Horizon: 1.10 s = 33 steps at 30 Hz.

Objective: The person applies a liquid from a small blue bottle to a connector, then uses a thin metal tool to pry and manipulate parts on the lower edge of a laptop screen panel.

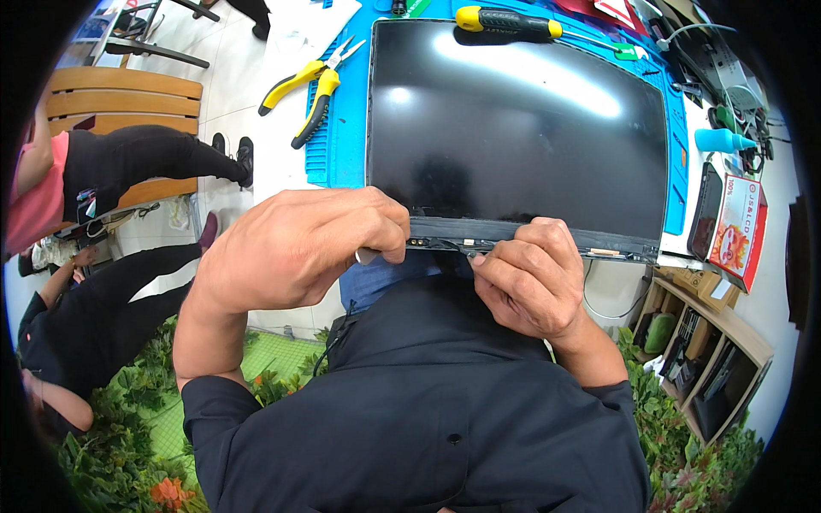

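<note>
A dark laptop screen (513, 137) lies face up on a blue work mat (342, 162), its near edge toward me. Along that edge runs an exposed strip (462, 232) with thin cabling and small metal parts. My left hand (316, 239) is closed at the strip's left end; a small pale grey end shows below its fingers, too hidden to name. With fingertips pinched, my right hand (539, 278) is at the strip's middle, by a thin dark cable (446, 246). Whether it grips the cable I cannot tell, as the fingers cover the spot.
A yellow-black screwdriver (513, 24) rests across the screen's far edge. Yellow-handled pliers (316, 90) lie left of it. At the right are a blue bottle (718, 140) and a red-white box (737, 227). Two people (120, 167) are at the left; a wooden shelf (710, 342) stands lower right.
</note>
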### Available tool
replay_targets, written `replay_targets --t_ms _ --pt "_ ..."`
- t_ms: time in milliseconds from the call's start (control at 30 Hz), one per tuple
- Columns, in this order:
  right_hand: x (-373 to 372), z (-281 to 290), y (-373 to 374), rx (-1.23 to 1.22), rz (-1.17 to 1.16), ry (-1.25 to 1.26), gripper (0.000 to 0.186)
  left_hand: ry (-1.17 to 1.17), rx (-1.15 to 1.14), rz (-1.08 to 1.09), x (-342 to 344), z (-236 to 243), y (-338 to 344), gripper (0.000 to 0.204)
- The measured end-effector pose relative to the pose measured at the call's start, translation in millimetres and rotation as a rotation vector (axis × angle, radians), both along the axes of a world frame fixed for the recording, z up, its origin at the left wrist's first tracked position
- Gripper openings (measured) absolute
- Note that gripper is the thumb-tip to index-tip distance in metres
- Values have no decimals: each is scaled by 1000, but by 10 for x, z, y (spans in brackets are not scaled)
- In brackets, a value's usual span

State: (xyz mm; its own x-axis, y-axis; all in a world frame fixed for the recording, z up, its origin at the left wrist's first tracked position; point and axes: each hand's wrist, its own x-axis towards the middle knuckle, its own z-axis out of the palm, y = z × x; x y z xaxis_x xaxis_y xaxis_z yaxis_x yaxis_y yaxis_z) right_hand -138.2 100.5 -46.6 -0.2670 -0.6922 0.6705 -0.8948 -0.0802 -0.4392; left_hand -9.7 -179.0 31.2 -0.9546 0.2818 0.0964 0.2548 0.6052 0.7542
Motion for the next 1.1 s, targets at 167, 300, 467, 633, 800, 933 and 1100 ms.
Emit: replay_targets --t_ms 167,300,467,633,800,933,1100 --pt "-2 0 -4 -11 -2 -1 35 -17 45 -5 -27 -40 -37 39" --pt "6 -31 0 -22 -5 -4 35 9 31 2 -23 -44 -48 36" --pt "-4 -15 0 -15 1 1 35 36 141 18 -28 -127 -84 33" --pt "-5 -5 1 -9 2 0 34 20 110 -8 -58 -84 -71 33" --pt "-4 -13 1 -11 -1 1 34 -13 188 -7 -56 -123 -124 30" --pt "-6 -9 -5 -14 3 2 35 -30 173 -6 -62 -103 -114 28" --pt "-8 0 -3 -6 4 -3 36 -2 216 17 -37 -181 -125 28"
